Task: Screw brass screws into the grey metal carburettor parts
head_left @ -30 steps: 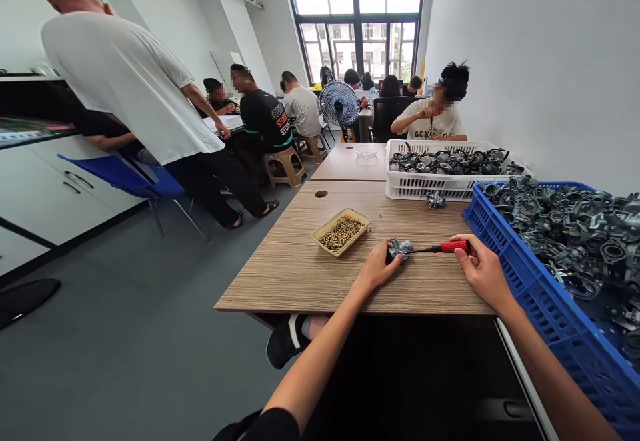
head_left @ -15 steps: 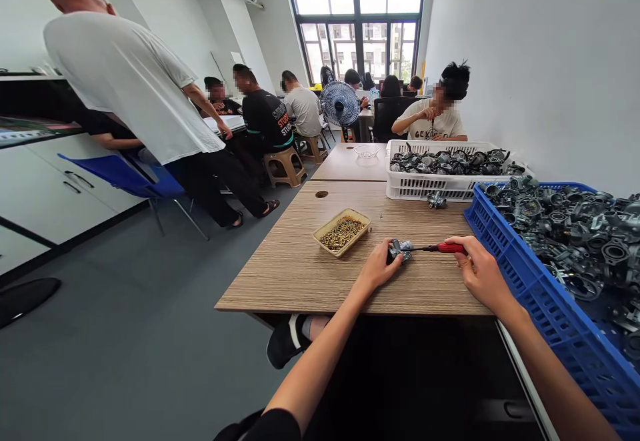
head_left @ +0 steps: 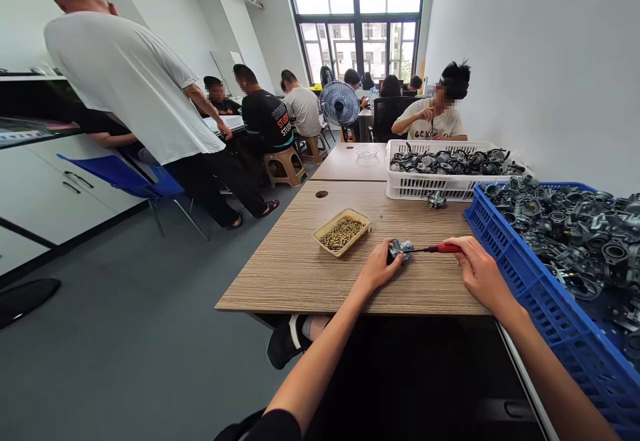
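The small grey metal part (head_left: 400, 249) is lying on the bench (head_left: 300, 274), near its front edge, with the left hand (head_left: 379, 267) curled against its left side and steadying it. The red-handled screwdriver (head_left: 436, 249) is running almost level from right to left, its tip meeting the part's right side. The right hand (head_left: 481, 273) is closing around the handle's right end. The 2 forearms are reaching in from the near side, the left one nearer the part. A tray of brass screws (head_left: 342, 231) is sitting just left and farther; a blue crate (head_left: 530, 294) is lying to the right.

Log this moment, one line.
left hand: holds metal part | right hand: grips red screwdriver, tip at part | screw tray beside
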Available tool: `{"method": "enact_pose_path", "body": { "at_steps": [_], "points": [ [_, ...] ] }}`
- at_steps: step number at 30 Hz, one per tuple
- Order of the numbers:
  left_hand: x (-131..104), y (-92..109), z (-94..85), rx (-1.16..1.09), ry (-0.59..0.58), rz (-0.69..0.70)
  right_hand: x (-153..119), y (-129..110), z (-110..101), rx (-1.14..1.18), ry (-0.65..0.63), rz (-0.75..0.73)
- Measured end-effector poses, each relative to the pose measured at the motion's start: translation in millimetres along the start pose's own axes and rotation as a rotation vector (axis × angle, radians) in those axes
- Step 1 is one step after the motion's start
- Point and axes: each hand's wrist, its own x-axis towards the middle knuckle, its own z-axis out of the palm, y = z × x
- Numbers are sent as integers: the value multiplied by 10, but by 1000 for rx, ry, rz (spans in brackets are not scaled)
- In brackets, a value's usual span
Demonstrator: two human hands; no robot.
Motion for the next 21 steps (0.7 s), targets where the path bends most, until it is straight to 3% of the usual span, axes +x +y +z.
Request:
{"method": "enact_pose_path", "body": {
  "at_steps": [21],
  "points": [
    [-1, -54, 30, 62, 51, -3, -83, -193, 45, -317, -60, -105]
  ]
}}
